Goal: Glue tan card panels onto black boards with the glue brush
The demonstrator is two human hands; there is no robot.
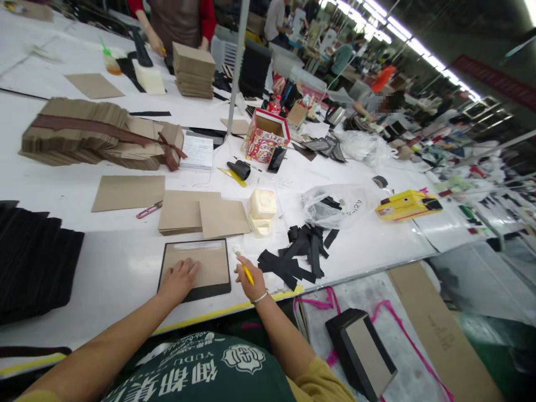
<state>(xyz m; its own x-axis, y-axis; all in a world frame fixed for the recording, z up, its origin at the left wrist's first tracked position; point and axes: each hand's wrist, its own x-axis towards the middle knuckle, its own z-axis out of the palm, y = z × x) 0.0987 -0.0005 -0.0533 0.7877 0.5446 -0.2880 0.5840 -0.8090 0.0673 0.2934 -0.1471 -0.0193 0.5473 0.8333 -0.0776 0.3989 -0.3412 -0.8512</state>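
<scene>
My left hand (179, 281) lies flat, fingers spread, on a brown card (205, 262) that rests on a black sheet (209, 291) near the table's front edge. Just right of that sheet, my right hand (250, 277) is closed round a yellow tool (245, 269) with a pale tip pointing up and left. A pile of black strips (296, 258) lies right of that hand. Two stacks of brown cards (201, 215) sit just beyond the black sheet, beside a cream foam block (262, 210).
A bundle of brown cards tied with a ribbon (100, 135) sits at the back left. Black material (33, 259) lies at the left. A plastic bag (335, 205), a yellow box (405, 204) and a colourful carton (266, 135) stand farther right. Another person (176, 22) works across the table.
</scene>
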